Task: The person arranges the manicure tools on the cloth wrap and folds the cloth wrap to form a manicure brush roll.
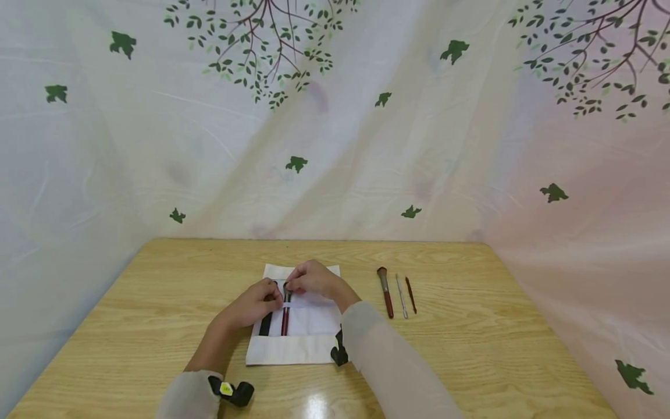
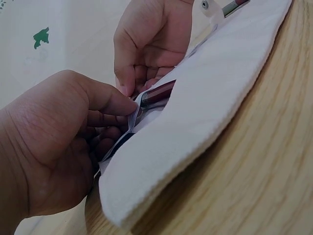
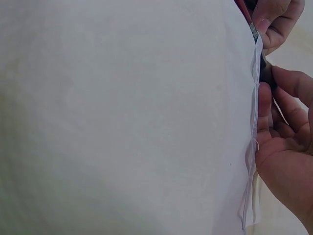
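A white fabric brush roll [image 1: 293, 351] lies unfolded on the table. A makeup brush [image 1: 285, 323] with a dark red handle lies along it, its handle end in the lower pocket. My right hand [image 1: 317, 280] pinches the dark bristle head between thumb and fingers; the right wrist view shows this head [image 3: 267, 76] beside the fabric edge. With thumb and forefinger, my left hand [image 1: 250, 305] pinches the white elastic band [image 2: 132, 119] next to the brush's handle. Left of the brush is a black flat strip-like item [image 1: 265, 326], its top partly covered by my left hand.
To the right of the roll lie a larger brush [image 1: 387, 295] with a dark red handle, a thin silvery tool [image 1: 402, 298] and a slim dark red stick-like tool [image 1: 411, 295]. Behind the wooden table [image 1: 460, 361] hangs a leaf-patterned curtain [image 1: 345, 192].
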The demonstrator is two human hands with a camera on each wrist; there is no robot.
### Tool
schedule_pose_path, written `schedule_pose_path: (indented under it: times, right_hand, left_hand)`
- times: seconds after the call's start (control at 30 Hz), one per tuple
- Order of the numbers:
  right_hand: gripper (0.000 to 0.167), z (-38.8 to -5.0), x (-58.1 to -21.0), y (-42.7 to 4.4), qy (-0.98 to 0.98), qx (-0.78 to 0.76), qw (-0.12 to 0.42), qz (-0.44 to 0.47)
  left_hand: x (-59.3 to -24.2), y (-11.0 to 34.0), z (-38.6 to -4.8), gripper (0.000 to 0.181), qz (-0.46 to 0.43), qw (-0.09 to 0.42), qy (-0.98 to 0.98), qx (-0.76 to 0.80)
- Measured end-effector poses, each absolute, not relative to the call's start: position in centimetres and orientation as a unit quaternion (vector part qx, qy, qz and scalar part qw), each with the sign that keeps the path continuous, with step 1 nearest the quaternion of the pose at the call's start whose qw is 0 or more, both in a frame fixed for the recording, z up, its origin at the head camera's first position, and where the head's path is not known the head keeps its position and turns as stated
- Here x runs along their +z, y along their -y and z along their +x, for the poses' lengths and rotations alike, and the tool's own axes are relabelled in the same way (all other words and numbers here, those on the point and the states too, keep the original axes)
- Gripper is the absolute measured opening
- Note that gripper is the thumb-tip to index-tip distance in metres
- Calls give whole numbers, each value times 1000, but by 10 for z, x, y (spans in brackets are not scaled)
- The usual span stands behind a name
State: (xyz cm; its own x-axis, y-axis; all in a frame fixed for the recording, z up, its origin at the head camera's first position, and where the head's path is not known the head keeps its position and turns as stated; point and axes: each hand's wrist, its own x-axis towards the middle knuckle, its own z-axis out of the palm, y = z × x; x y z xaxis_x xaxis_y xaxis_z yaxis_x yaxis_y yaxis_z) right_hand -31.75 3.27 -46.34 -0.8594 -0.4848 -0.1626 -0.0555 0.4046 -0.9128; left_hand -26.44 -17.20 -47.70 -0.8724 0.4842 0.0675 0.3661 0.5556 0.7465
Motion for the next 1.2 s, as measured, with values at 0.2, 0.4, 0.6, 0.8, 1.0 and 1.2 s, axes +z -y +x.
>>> schedule_pose_path:
  times: [0.2,0.4,0.6,0.8,1.0,1.2]
  right_hand:
    - [5,-319,-465,-35,-815,-514,201,-177]
    - [5,-320,-466,-37,-812,-516,204,-181]
    - [6,-320,-467,-40,-810,-515,203,-192]
    - [6,-321,-467,-40,-811,-512,207,-194]
    - [6,-322,-469,-39,-810,-515,201,-196]
    - [6,-324,-468,-38,-813,-513,194,-194]
  left_hand:
    - [-478,172,-264,8,242,70,-880,403]
    - [-481,172,-266,9,245,67,-881,399]
    - [-480,172,-266,8,255,63,-876,404]
    - [-481,172,-266,9,252,60,-877,405]
    - [-481,173,-269,9,249,65,-879,401]
    - [-481,174,-273,9,255,65,-879,398]
